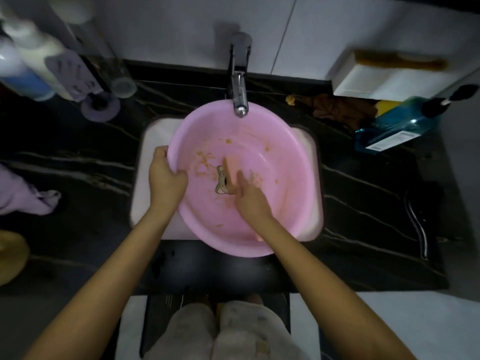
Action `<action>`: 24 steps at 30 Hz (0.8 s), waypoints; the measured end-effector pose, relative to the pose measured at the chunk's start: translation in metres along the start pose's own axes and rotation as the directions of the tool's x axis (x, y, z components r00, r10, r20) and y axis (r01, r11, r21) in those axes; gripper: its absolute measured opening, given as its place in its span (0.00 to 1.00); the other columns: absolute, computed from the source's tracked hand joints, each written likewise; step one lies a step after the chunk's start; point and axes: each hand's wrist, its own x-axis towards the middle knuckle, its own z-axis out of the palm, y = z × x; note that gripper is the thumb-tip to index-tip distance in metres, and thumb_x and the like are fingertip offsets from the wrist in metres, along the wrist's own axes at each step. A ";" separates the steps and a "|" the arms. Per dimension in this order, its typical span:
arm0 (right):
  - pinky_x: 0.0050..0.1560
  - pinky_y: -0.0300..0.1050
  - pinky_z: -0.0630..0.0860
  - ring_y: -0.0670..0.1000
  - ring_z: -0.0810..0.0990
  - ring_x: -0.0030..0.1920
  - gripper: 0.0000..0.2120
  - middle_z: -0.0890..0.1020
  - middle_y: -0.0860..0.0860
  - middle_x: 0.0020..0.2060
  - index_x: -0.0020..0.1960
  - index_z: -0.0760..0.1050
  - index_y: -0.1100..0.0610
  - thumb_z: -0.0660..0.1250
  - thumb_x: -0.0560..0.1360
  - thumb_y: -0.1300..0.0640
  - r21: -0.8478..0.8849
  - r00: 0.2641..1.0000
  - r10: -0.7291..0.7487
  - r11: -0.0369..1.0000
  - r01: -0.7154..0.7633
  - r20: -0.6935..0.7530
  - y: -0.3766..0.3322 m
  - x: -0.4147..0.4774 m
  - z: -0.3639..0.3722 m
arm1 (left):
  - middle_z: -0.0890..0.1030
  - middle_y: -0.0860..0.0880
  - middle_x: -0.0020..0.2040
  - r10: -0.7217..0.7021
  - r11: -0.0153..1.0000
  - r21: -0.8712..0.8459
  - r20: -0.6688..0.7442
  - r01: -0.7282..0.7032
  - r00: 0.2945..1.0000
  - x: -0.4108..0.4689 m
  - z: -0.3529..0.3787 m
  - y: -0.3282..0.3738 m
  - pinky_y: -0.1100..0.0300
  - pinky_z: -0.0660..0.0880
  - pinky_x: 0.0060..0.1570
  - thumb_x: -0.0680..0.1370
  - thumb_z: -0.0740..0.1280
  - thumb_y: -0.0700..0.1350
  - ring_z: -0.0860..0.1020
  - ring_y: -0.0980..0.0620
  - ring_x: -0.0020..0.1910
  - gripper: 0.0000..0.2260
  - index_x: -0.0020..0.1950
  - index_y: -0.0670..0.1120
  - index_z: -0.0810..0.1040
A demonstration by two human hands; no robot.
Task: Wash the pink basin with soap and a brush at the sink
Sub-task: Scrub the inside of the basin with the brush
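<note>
Pink basin (285,165): sits across white sink (145,190), far rim under the tap, near rim overhanging the front edge. Black veined counter (78,157): wraps round the sink. Hands apart. Left hand (166,175): grips basin's left rim, fingers curled over the edge. Right hand (249,196): lies flat on basin's bottom, fingers straight, holding nothing. Blue bottle (397,126): tilted on counter, right of sink. Tap (239,92): spout above basin's far rim. Cat picture (222,181): on basin's bottom, partly under right fingers. Orange smears (204,158): scattered inside basin
</note>
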 end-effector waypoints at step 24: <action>0.54 0.54 0.75 0.61 0.78 0.53 0.26 0.79 0.60 0.56 0.76 0.55 0.47 0.54 0.79 0.56 -0.199 0.873 -0.375 0.873 0.446 0.311 0.027 0.030 0.005 | 0.72 0.50 0.43 -0.067 0.997 0.049 0.066 0.064 0.996 0.008 0.001 -0.014 0.75 0.66 0.28 0.71 0.63 0.30 0.71 0.53 0.41 0.15 0.54 0.43 0.68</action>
